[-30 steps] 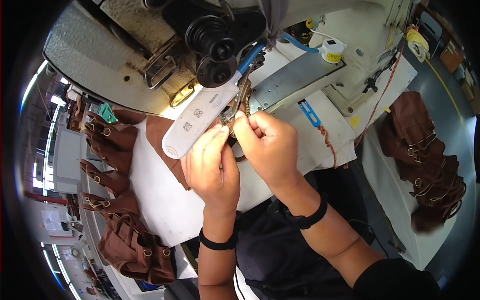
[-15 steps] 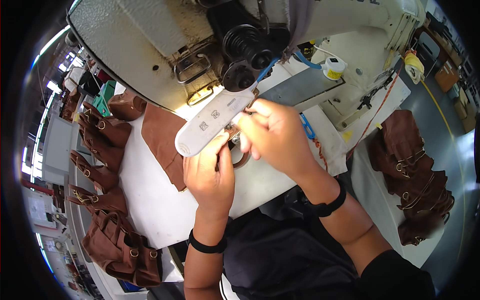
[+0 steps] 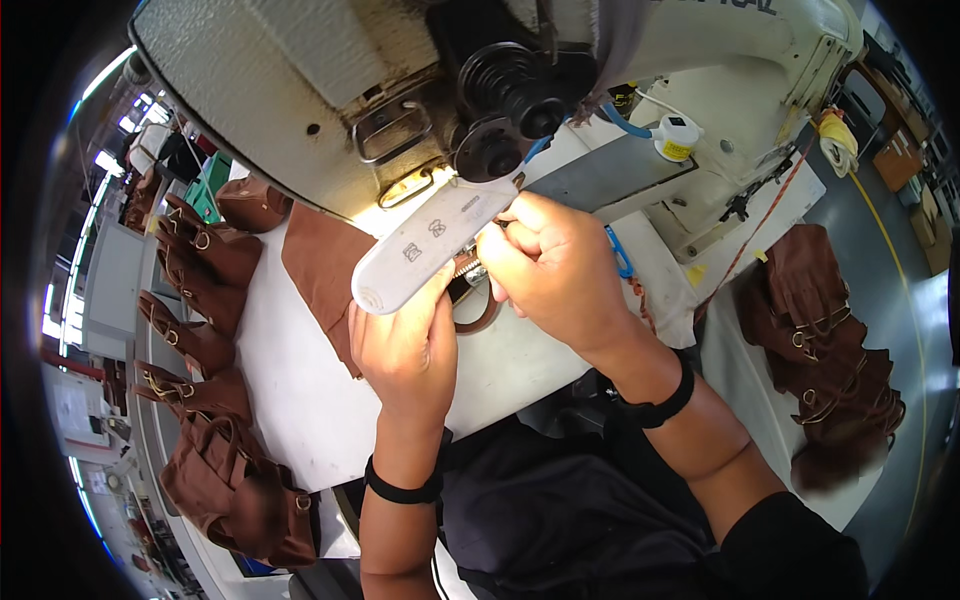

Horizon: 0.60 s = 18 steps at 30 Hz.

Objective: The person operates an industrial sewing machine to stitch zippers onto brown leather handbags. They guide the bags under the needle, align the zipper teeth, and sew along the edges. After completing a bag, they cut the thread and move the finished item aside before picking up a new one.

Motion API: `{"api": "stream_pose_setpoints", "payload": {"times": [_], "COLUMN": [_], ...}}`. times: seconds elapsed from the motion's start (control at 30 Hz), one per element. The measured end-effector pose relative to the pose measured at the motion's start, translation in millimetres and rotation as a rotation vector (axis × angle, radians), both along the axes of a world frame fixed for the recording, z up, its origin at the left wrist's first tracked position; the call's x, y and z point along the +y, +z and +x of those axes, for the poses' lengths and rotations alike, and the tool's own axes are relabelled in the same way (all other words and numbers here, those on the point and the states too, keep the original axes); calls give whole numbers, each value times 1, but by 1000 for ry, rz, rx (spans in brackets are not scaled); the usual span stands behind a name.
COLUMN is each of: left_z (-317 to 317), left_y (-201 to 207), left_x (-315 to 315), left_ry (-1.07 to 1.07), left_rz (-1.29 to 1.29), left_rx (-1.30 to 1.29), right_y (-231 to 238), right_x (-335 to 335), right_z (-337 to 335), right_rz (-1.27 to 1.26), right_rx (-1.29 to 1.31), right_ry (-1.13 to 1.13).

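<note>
Under the sewing machine head [image 3: 290, 110] both hands are at a brown leather piece with a metal zipper [image 3: 470, 266]. My left hand [image 3: 405, 345] grips its left side, fingers closed. On the other side my right hand [image 3: 560, 275] is curled, thumb and fingertips pinched at the zipper edge. A long white rounded bar [image 3: 430, 240], probably a lamp, hangs over the hands and hides most of the piece and the left fingertips. A curved brown handle [image 3: 484, 318] shows below, between the hands. Left of my left hand lies a flat brown leather panel [image 3: 325, 280].
Brown leather bags [image 3: 215, 270] stand in a row along the left edge of the white table [image 3: 300, 420]. More brown bags [image 3: 820, 350] are heaped at the right. A blue-handled tool [image 3: 620, 252] lies right of my right hand, near a small white bottle [image 3: 676, 136].
My left hand has shifted slightly left and down, away from the right hand. My right hand has moved a little right, and its pinch stays closed. The view has shifted slightly.
</note>
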<state>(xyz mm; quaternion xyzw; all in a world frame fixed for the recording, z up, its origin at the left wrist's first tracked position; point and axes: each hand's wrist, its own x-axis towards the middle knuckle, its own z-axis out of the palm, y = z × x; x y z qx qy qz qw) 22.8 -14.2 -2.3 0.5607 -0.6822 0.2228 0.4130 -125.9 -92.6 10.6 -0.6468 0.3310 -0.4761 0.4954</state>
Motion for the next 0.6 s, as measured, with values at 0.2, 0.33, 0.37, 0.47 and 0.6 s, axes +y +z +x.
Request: {"api": "stream_pose_setpoints", "payload": {"times": [0.2, 0.33, 0.37, 0.47, 0.6], "left_z": [0, 1, 1, 1, 2], "left_y": [-1, -2, -3, -3, 0], "left_x": [-1, -1, -1, -1, -1], "left_ry": [-1, -2, 3, 13, 2], "left_rz": [-15, -25, -26, -30, -39], "left_rx": [15, 6, 1, -18, -26], "right_y": [0, 4, 6, 5, 4], "right_x": [0, 2, 2, 1, -1], "right_z": [0, -1, -1, -3, -2], "right_rz": [3, 51, 80, 106, 66], "right_rx": [-27, -31, -37, -64, -107], "right_ry": [5, 31, 40, 70, 68]}}
